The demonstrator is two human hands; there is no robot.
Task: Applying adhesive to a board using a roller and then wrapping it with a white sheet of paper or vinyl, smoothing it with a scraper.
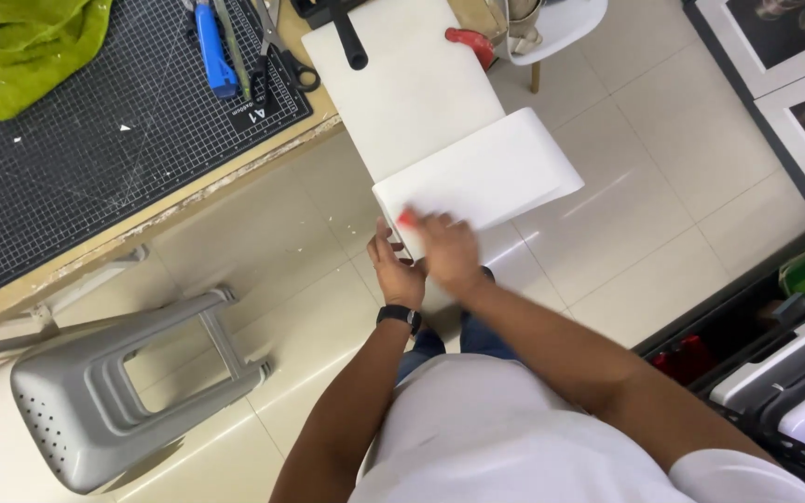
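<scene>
A long white sheet point(440, 121) hangs off the table's edge and curls up at its lower end point(486, 172). My left hand point(393, 265) grips the sheet's near corner from below. My right hand point(447, 250) lies on the same corner, blurred, with a small red thing point(407, 219) at its fingertips; what the red thing is I cannot tell. A black watch point(399, 317) sits on my left wrist.
A black cutting mat point(76, 158) covers the wooden table, with a blue cutter point(214, 51), scissors point(277, 51) and a green cloth point(20, 47) on it. A grey plastic stool point(123, 391) lies tipped on the tiled floor. Shelving with bins point(784, 354) stands at right.
</scene>
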